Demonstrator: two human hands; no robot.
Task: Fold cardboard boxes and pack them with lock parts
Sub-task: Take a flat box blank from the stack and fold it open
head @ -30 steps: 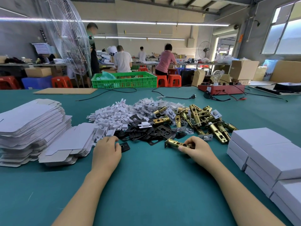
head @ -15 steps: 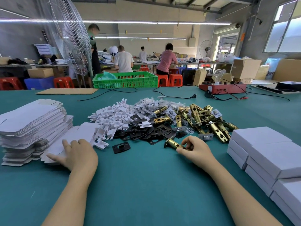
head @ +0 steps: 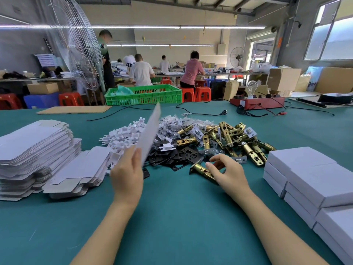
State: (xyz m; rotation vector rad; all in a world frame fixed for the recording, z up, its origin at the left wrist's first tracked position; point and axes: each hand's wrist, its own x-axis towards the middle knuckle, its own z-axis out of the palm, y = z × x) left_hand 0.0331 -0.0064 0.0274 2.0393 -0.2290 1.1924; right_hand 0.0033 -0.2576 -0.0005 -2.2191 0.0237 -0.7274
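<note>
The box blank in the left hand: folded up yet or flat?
Flat: the box blank is one thin sheet, raised edge-on by the left hand.

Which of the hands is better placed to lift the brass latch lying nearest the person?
Right. The right hand hovers directly over the brass latch, fingers relaxed and holding nothing. The left hand already grips a flat box blank, tilted up off the table.

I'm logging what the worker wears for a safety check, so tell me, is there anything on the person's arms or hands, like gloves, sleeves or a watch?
Nothing shows. The left hand and right hand are bare, with no gloves, rings or tape. Both forearms are uncovered to the bottom edge of the picture, with no sleeve, watch or wristband in view. Fingernails look short and unpainted. Anything worn above the elbows is out of frame.
</note>
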